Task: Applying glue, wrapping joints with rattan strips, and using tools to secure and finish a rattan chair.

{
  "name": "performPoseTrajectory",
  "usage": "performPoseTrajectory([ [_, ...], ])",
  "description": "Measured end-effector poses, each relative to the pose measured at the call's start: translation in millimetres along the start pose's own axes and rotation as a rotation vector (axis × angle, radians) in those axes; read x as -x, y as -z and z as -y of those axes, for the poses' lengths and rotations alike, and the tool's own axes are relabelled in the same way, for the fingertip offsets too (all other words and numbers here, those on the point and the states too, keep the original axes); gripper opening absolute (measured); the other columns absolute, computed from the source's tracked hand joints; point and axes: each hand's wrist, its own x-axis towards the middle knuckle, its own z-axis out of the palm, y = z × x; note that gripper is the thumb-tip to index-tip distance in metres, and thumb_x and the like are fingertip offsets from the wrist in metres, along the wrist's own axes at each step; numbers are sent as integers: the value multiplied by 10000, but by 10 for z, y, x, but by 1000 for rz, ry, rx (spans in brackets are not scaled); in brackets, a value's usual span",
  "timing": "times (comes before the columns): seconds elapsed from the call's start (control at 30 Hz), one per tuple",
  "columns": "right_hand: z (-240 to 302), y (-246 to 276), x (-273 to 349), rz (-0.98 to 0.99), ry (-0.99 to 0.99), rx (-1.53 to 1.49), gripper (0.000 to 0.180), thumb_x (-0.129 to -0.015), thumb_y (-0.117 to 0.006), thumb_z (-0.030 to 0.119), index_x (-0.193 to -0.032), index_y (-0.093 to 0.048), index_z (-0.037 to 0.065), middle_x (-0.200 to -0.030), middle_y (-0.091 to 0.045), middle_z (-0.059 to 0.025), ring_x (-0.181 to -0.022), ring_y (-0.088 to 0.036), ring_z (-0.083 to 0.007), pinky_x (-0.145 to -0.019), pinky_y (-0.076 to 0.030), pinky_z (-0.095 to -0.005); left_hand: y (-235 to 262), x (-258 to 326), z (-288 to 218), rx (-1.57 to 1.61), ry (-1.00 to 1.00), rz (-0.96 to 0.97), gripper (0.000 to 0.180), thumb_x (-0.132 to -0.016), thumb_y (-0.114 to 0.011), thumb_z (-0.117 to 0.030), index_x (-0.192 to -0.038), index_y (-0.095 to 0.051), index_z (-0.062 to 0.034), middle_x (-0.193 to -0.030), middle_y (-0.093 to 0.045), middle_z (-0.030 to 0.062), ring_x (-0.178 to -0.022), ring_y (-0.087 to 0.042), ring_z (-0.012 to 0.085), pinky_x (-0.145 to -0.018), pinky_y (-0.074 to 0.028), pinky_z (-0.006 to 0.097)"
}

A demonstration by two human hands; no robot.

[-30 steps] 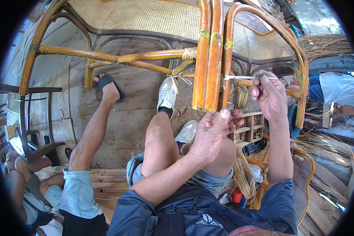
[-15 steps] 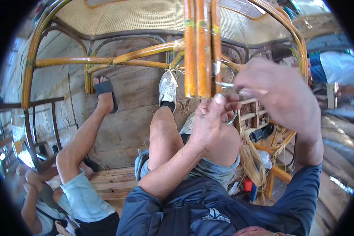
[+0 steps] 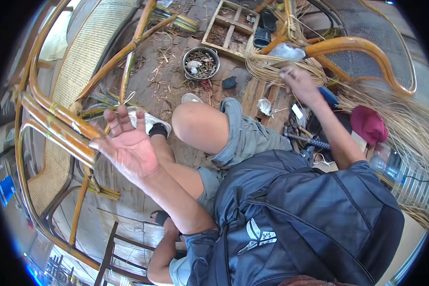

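My left hand [image 3: 131, 145] is open, palm up with the fingers apart. Its thumb lies at the cut end of the orange-brown cane poles [image 3: 67, 128], which belong to a chair frame with a woven cane panel [image 3: 93, 47]. My right hand [image 3: 300, 86] is stretched out to the right, over the edge of a coil of pale cane strips [image 3: 267, 71]. The fingers of that hand are curled in, and what they hold, if anything, is too small to make out.
Ahead stand a metal pot [image 3: 185, 63] of scraps and a wooden compartment box [image 3: 212, 25]. A hammer [image 3: 312, 141], maroon cap [image 3: 368, 125] and plastic bottles [image 3: 383, 162] lie right. Another cane chair [image 3: 367, 45] is far right. Another person's arm [image 3: 162, 252] shows lower left.
My view has swung to the right. My hands, close together at the pole ends before, are now far apart. The left has opened; the right has moved away to the coil.
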Motion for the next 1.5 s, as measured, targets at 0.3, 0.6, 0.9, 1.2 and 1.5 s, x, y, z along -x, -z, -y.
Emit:
performPoseTrajectory([
  [0.3,-905,-665,125,7,269,414,180,-840,-525,176,-895,-574,12,-827,-583,-213,-815,-559,-392,-700,-445,-441,269,-36,-139,51,139,122,511,-829,-547,-454,-1173,-473,-83,-1163,-517,66,-1074,-488,256,-899,-370,533],
  [0.6,-930,-628,16,176,-38,175,174,-850,-531,145,-916,-600,-1,-723,-598,-137,-647,-592,-206,-594,-463,-322,380,-18,-229,39,178,115,455,-812,-555,-484,-987,-557,-64,-1026,-584,73,-987,-537,251,-852,-407,515],
  [0.9,-914,-400,-10,163,-299,-300,199,-900,-479,187,-815,-590,46,-627,-556,-2,-492,-509,-65,-447,-401,-214,165,63,-281,-218,109,-64,456,-837,-528,-494,-930,-503,-48,-820,-517,57,-762,-520,215,-770,-454,455],
  [1.2,-1278,-226,42,92,-287,-314,181,-874,-503,160,-730,-538,56,-661,-486,-18,-605,-466,-105,-550,-392,-272,125,160,-169,-311,-37,-337,323,-915,-466,-257,-1050,-500,35,-966,-556,131,-836,-572,251,-718,-495,382],
  [1.5,1209,106,-570,244,130,-729,116,-920,-456,149,-967,-482,46,-761,-483,-36,-527,-452,-107,-447,-368,-214,70,157,-235,-280,-29,-358,315,-864,-553,-259,-986,-584,30,-852,-633,97,-708,-599,150,-619,-465,241],
])
